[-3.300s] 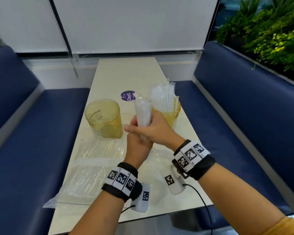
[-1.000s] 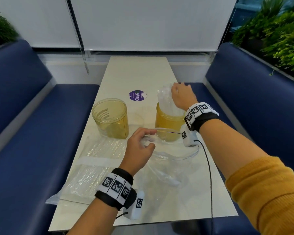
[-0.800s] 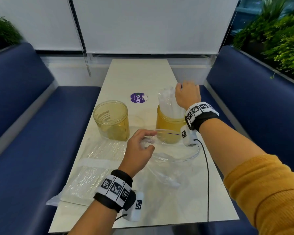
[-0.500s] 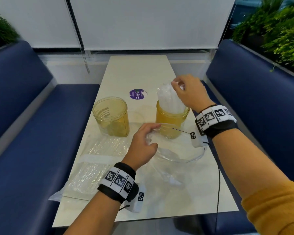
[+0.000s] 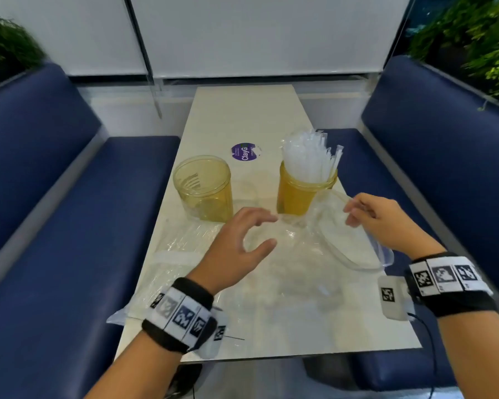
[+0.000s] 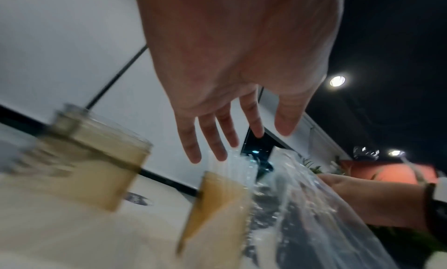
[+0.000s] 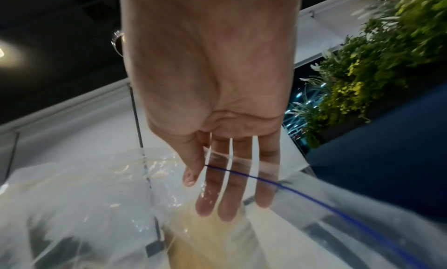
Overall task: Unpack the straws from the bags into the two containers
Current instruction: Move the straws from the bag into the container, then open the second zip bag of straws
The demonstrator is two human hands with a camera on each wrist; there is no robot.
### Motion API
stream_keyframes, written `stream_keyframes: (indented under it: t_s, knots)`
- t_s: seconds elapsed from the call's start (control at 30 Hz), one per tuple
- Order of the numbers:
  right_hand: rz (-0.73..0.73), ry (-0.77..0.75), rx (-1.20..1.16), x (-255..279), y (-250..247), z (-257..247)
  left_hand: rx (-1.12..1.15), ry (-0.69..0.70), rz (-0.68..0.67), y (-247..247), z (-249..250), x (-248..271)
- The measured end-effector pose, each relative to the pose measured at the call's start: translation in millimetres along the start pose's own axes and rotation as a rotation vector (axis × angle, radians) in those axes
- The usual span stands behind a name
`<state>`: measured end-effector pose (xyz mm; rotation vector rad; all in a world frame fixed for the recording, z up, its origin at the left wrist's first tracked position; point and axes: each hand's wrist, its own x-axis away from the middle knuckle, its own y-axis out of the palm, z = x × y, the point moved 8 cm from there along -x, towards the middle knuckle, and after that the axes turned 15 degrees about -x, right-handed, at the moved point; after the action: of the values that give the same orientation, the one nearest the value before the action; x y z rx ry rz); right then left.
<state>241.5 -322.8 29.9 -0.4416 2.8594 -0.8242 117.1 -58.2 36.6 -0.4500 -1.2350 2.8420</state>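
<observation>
Tabletop (image 5: 251,110): emptied clear bag (image 5: 349,243) by right container (image 5: 303,191), which holds the straws (image 5: 307,159). Left container (image 5: 203,188) empty. Right hand (image 5: 386,223) pinches bag rim; left hand (image 5: 236,251) spread, holding nothing.

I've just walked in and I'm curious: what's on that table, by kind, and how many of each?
Yellow containers: 2, one empty, one holding wrapped straws
Clear plastic bags: 2, an empty one at the right hand, a full one lying flat
Purple stickers: 1
Total: 5
</observation>
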Motion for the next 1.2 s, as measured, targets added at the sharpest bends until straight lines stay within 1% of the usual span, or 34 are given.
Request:
stream_keyframes:
  t_s: [0.07,0.13,0.17,0.23,0.27,0.33,0.4,0.43,0.47,0.5,0.53,0.57,0.6,0.67,0.73,0.77,0.8,0.87,0.93,1.0,1.1,1.2]
  knots:
    - [0.017,0.043,0.072,6.7,-0.7,19.3,-0.208,-0.078,-0.041,-14.4,-33.8,28.2]
    - [0.047,0.084,0.152,10.7,-0.6,32.0,-0.496,-0.212,-0.078,-28.0,-70.0,56.6]
    - [0.068,0.099,0.158,11.8,0.3,35.1,-0.609,-0.311,-0.079,-36.5,-87.6,70.1]
    - [0.135,0.097,0.124,14.7,1.0,30.3,-0.699,-0.562,-0.083,-52.1,-122.1,95.1]
    - [0.183,0.052,0.129,17.2,0.6,21.4,-0.693,-0.684,-0.091,-57.2,-137.2,106.8]
    - [0.289,-0.131,0.201,25.9,3.9,-13.5,-0.648,-0.858,-0.126,-59.4,-163.4,127.5]
    - [0.360,-0.348,0.294,38.0,20.5,-61.4,-0.590,-0.948,-0.173,-55.2,-181.1,143.4]
    - [0.353,-0.452,0.314,43.5,36.4,-83.7,-0.558,-0.973,-0.187,-52.7,-186.7,149.7]
    - [0.315,-0.541,0.309,49.6,57.5,-104.0,-0.526,-0.988,-0.197,-50.4,-190.0,154.2]
    - [0.246,-0.608,0.289,54.2,83.2,-114.8,-0.502,-0.997,-0.205,-48.7,-192.4,157.9]
    - [0.156,-0.643,0.275,59.0,111.5,-121.0,-0.485,-0.999,-0.212,-47.8,-193.8,160.6]
    - [0.055,-0.635,0.272,63.1,140.9,-123.0,-0.476,-0.998,-0.217,-47.5,-194.7,162.5]
    - [-0.046,-0.579,0.292,65.8,169.6,-120.7,-0.470,-0.995,-0.216,-48.2,-194.8,163.9]
    - [-0.210,-0.367,0.404,65.7,219.7,-101.2,-0.452,-0.989,-0.205,-52.4,-194.3,166.4]
    - [-0.314,-0.142,0.534,63.8,251.8,-72.4,-0.410,-0.975,-0.211,-54.8,-191.1,167.1]
    - [-0.345,-0.073,0.549,62.6,263.2,-60.1,-0.377,-0.963,-0.215,-54.8,-189.2,166.9]
    - [-0.365,-0.032,0.521,61.5,272.3,-50.7,-0.335,-0.951,-0.215,-53.9,-186.7,166.5]
    - [-0.384,0.026,0.373,59.5,283.8,-40.9,-0.251,-0.920,-0.199,-51.0,-181.1,164.9]
    - [-0.355,0.062,0.184,56.1,286.0,-39.4,-0.201,-0.883,-0.166,-50.6,-171.0,162.3]
    - [-0.297,0.082,0.070,51.8,278.8,-45.3,-0.198,-0.846,-0.098,-58.7,-157.1,158.3]
    - [-0.242,0.090,0.045,46.4,259.7,-61.6,-0.228,-0.748,0.045,-86.1,-131.1,147.4]
    - [-0.199,0.104,0.066,39.5,234.2,-85.6,-0.216,-0.621,0.115,-110.9,-107.2,133.9]
